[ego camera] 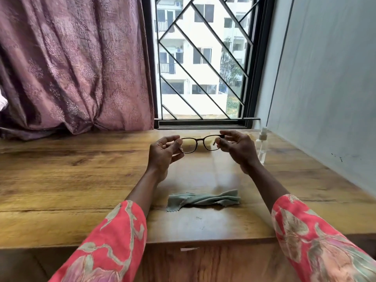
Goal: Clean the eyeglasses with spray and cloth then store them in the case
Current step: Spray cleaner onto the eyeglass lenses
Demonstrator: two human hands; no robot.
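dark thin-rimmed eyeglasses (200, 143) pinched between left hand (164, 152) and right hand (237, 148).

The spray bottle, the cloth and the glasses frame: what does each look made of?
Spray bottle: clear plastic probably, see-through body, whitish pump top. Cloth: thin pale green fabric, likely microfibre, matte, crumpled, zigzag-cut edges. Eyeglasses: dark frame, plastic by its look, slightly glossy, held up by the left hand and right hand.

No text, label, brand, number or sign can be read anywhere, neither on the clear spray bottle (261, 146), the eyeglasses (200, 143), the green cloth (203, 200), nor the wooden counter (81, 180).
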